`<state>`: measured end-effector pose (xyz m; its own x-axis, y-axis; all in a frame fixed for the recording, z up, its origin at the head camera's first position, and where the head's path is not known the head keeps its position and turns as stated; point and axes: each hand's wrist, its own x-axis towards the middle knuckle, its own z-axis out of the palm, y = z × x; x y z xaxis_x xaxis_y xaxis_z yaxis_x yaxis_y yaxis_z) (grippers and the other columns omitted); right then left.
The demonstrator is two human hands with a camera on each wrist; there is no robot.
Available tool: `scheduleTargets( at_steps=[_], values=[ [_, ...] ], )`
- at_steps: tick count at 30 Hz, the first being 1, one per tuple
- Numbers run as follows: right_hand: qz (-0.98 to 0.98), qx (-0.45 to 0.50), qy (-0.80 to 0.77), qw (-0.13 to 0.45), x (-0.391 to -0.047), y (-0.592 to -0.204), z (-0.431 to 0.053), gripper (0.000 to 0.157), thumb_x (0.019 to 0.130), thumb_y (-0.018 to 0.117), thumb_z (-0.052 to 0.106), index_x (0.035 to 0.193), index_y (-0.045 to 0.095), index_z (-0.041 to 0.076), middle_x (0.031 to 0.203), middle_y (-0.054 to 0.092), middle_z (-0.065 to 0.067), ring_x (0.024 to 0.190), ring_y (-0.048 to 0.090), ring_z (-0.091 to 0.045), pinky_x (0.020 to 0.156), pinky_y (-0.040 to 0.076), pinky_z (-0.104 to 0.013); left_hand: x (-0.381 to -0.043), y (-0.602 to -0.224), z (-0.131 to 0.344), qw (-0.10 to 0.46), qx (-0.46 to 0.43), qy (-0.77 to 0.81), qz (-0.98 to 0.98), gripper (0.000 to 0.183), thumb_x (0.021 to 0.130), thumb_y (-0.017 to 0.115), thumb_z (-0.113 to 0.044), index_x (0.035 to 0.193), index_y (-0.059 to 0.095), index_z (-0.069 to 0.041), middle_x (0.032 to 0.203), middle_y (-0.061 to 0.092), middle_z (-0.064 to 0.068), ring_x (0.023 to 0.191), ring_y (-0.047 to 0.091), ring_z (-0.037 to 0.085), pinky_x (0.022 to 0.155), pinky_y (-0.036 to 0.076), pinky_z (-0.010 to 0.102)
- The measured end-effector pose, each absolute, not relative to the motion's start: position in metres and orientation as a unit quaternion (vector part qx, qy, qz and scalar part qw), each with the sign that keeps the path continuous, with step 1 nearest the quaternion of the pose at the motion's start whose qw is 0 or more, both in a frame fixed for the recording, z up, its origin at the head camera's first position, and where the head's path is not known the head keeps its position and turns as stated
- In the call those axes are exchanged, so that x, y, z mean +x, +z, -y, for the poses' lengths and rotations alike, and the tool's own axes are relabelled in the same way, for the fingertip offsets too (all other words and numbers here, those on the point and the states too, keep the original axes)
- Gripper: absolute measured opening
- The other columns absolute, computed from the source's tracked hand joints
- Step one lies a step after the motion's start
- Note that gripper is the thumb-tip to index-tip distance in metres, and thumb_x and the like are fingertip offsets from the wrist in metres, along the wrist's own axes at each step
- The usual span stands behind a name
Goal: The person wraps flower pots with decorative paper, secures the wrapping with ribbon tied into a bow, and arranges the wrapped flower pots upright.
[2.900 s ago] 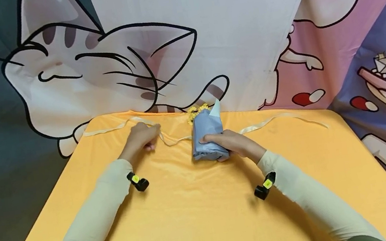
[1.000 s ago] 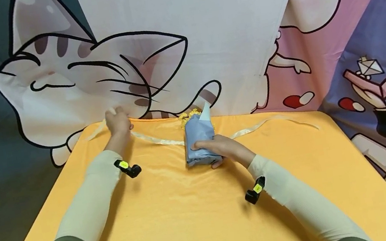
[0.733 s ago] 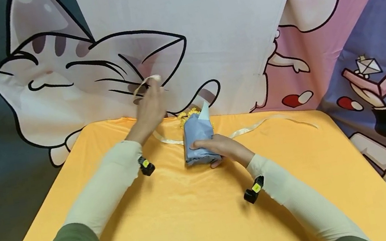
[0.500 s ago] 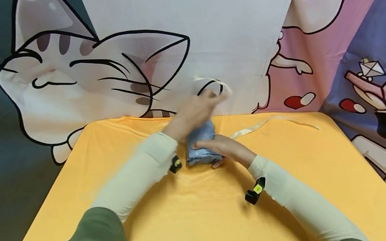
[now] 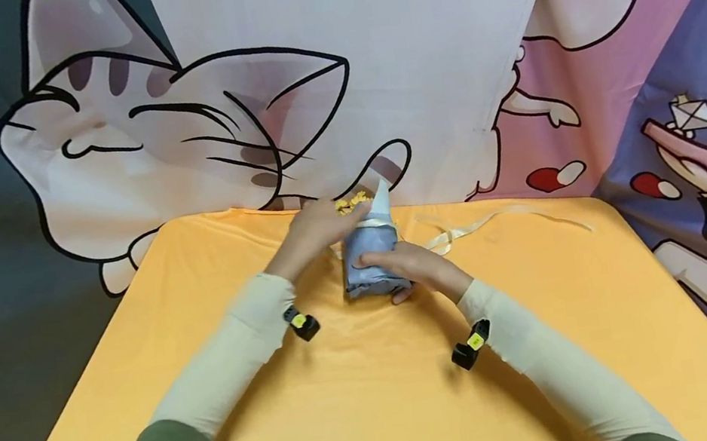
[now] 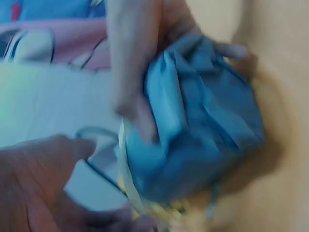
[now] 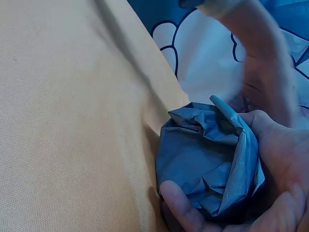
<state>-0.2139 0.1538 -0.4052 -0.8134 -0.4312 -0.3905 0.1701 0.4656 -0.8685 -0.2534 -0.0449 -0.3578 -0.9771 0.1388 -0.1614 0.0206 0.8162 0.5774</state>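
In the head view, a small bouquet (image 5: 365, 242) in blue wrapping paper lies on its side, folded base toward me. Yellow flowers (image 5: 357, 199) peek out at its far end, beside a pointed paper flap. My right hand (image 5: 427, 263) grips the lower half, thumb on top; the right wrist view shows the crumpled base (image 7: 198, 154) inside its curled fingers. A cream ribbon (image 5: 490, 217) crosses over the upper wrap and trails right across the cloth. My left hand (image 5: 317, 230) is at the bouquet's upper left, fingers extended; the left wrist view, blurred, shows its thumb and fingers apart near the ribbon.
A yellow cloth (image 5: 340, 405) covers the table. Behind it hangs a printed backdrop (image 5: 424, 50) with a cartoon cat, close to the table's far edge. Small black cameras sit on both wrists.
My left hand carried the ribbon's left end up and over the bouquet to the right, then came back left without it. The ribbon now crosses the wrap. My right hand kept its grip.
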Motion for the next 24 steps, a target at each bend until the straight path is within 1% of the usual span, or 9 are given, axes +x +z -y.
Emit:
scheduleTargets(
  at_steps=[2, 4, 7, 9, 11, 16, 18, 22, 24],
  values=[
    [-0.809, -0.073, -0.505, 0.292, -0.215, -0.404, -0.154, 0.058, 0.107, 0.071, 0.058, 0.144, 0.069, 0.013, 0.131, 0.073, -0.014, 0.105, 0.072, -0.025, 0.077, 0.07, -0.042, -0.251, -0.366, 0.061, 0.198, 0.004, 0.325, -0.925, 0.094, 0.101, 0.055, -0.087, 0.129, 0.071, 0.002, 0.101, 0.076, 0.015, 0.077, 0.072, 0.026, 0.07, 0.06, 0.037],
    [-0.815, -0.063, -0.499, 0.287, -0.216, -0.404, -0.154, 0.06, 0.105, 0.072, 0.059, 0.142, 0.069, 0.011, 0.134, 0.072, -0.015, 0.108, 0.072, -0.026, 0.077, 0.07, -0.042, -0.25, -0.377, 0.068, 0.293, -0.014, 0.369, -0.882, 0.099, 0.096, 0.056, -0.093, 0.12, 0.071, 0.002, 0.09, 0.075, 0.014, 0.069, 0.072, 0.023, 0.068, 0.062, 0.035],
    [-0.822, -0.05, -0.491, 0.284, -0.216, -0.404, -0.155, 0.064, 0.104, 0.072, 0.06, 0.143, 0.067, 0.009, 0.142, 0.067, -0.017, 0.114, 0.07, -0.029, 0.078, 0.071, -0.043, -0.25, -0.394, 0.066, 0.365, -0.018, 0.436, -0.822, 0.099, 0.09, 0.065, -0.093, 0.119, 0.07, 0.001, 0.094, 0.075, 0.014, 0.075, 0.077, 0.024, 0.074, 0.069, 0.038],
    [-0.824, -0.047, -0.489, 0.283, -0.215, -0.405, -0.154, 0.066, 0.104, 0.072, 0.061, 0.144, 0.067, 0.008, 0.146, 0.064, -0.018, 0.118, 0.068, -0.031, 0.078, 0.071, -0.043, -0.25, -0.402, 0.062, 0.372, -0.013, 0.465, -0.803, 0.095, 0.087, 0.071, -0.091, 0.119, 0.072, -0.002, 0.098, 0.075, 0.013, 0.078, 0.077, 0.024, 0.075, 0.07, 0.04],
    [-0.823, -0.052, -0.489, 0.285, -0.214, -0.405, -0.153, 0.067, 0.105, 0.07, 0.061, 0.148, 0.065, 0.01, 0.15, 0.062, -0.019, 0.122, 0.067, -0.033, 0.079, 0.071, -0.044, -0.251, -0.407, 0.058, 0.358, -0.014, 0.487, -0.796, 0.09, 0.085, 0.078, -0.087, 0.119, 0.073, -0.004, 0.1, 0.075, 0.013, 0.078, 0.077, 0.023, 0.072, 0.07, 0.04],
    [-0.825, -0.063, -0.485, 0.284, -0.214, -0.402, -0.154, 0.068, 0.104, 0.071, 0.063, 0.148, 0.068, 0.012, 0.15, 0.062, -0.016, 0.122, 0.067, -0.031, 0.082, 0.071, -0.044, -0.251, -0.411, 0.053, 0.328, -0.02, 0.505, -0.798, 0.086, 0.083, 0.085, -0.08, 0.123, 0.074, -0.005, 0.1, 0.077, 0.011, 0.074, 0.076, 0.021, 0.067, 0.069, 0.039],
    [-0.83, -0.065, -0.474, 0.288, -0.216, -0.398, -0.159, 0.066, 0.103, 0.072, 0.065, 0.14, 0.071, 0.011, 0.139, 0.067, -0.013, 0.114, 0.07, -0.027, 0.084, 0.07, -0.044, -0.251, -0.41, 0.052, 0.323, -0.02, 0.505, -0.8, 0.087, 0.082, 0.086, -0.081, 0.126, 0.072, -0.006, 0.102, 0.078, 0.01, 0.075, 0.076, 0.021, 0.066, 0.068, 0.038],
    [-0.86, -0.068, -0.406, 0.303, -0.224, -0.384, -0.179, 0.069, 0.103, 0.069, 0.073, 0.115, 0.077, 0.006, 0.1, 0.074, -0.006, 0.089, 0.077, -0.022, 0.086, 0.07, -0.043, -0.251, -0.411, 0.05, 0.326, -0.019, 0.501, -0.801, 0.089, 0.083, 0.084, -0.082, 0.131, 0.07, -0.008, 0.106, 0.077, 0.011, 0.077, 0.075, 0.02, 0.066, 0.067, 0.036],
    [-0.875, -0.067, -0.376, 0.296, -0.229, -0.376, -0.193, 0.073, 0.106, 0.065, 0.072, 0.112, 0.076, 0.0, 0.095, 0.076, -0.01, 0.089, 0.079, -0.027, 0.089, 0.07, -0.045, -0.251, -0.412, 0.05, 0.329, -0.024, 0.499, -0.801, 0.091, 0.083, 0.083, -0.082, 0.133, 0.067, -0.008, 0.107, 0.075, 0.011, 0.077, 0.074, 0.02, 0.065, 0.066, 0.035]
  ],
)
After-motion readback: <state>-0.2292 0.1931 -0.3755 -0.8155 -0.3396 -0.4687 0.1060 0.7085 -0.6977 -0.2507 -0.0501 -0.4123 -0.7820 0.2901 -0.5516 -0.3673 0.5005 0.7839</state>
